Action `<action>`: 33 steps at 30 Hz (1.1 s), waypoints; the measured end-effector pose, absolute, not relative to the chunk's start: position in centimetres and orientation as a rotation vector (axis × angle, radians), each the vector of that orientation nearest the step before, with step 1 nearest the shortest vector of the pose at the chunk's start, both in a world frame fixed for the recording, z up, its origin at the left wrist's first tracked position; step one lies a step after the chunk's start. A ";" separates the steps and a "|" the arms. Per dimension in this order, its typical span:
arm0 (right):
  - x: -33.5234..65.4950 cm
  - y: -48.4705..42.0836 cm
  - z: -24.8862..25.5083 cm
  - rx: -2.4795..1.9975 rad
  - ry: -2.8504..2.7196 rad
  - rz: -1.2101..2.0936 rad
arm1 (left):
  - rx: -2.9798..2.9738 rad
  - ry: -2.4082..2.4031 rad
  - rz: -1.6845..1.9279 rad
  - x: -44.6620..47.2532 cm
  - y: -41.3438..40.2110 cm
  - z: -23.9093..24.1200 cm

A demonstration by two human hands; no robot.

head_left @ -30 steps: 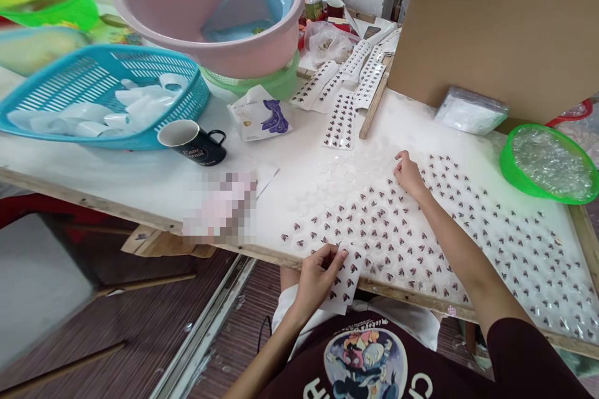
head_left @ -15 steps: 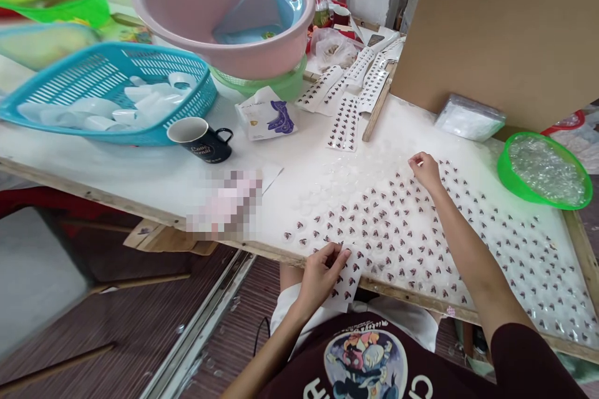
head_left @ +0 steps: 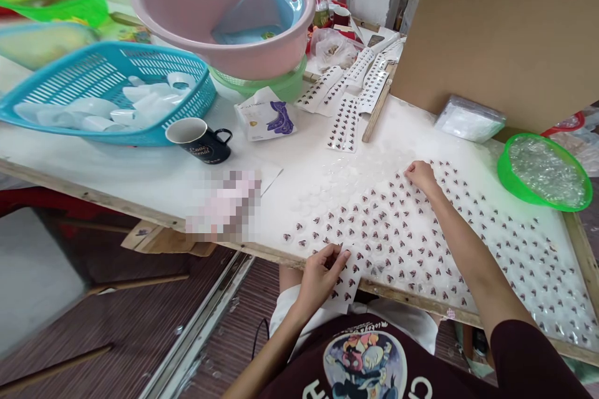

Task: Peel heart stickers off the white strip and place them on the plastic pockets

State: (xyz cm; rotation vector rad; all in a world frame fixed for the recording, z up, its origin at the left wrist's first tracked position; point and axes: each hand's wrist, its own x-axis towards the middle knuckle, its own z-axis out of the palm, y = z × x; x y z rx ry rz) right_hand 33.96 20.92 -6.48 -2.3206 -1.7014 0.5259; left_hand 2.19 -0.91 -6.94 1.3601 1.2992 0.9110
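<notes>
Two bare hands work at the tabletop (head_left: 116, 165), set well apart. The left hand (head_left: 319, 277) pinches a small printed sheet (head_left: 350, 277) between thumb and fingers at the near edge. The right hand (head_left: 422, 177) is over the far part of the marked rounds (head_left: 423, 239), its fingers drawn in; I cannot tell whether they are pinched shut or hold anything.

For good handling, the left grip is probably best kept light and near the sheet's margin, so the motifs stay flat, uncreased and easy to reach. The right fingertips would do well to come down straight over one round, centre and match its neighbours' angle, press gently, then lift without dragging; the thin-looking pieces might slide.

Just beyond, plain rounds (head_left: 327, 184) lie close together, so going row by row should help avoid skips. Farther out, more printed strips (head_left: 343, 128) lie beside a wooden bar (head_left: 375, 113). A green bowl (head_left: 504, 165) of clear pieces sits to the right, and a dark mug (head_left: 199, 144) to the left, probably best left undisturbed.
</notes>
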 end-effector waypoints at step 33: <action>21.5 2.6 -2.8 -1.440 -1.775 1.362 | 1.042 1.242 1.077 2.6 -1.0 -6.1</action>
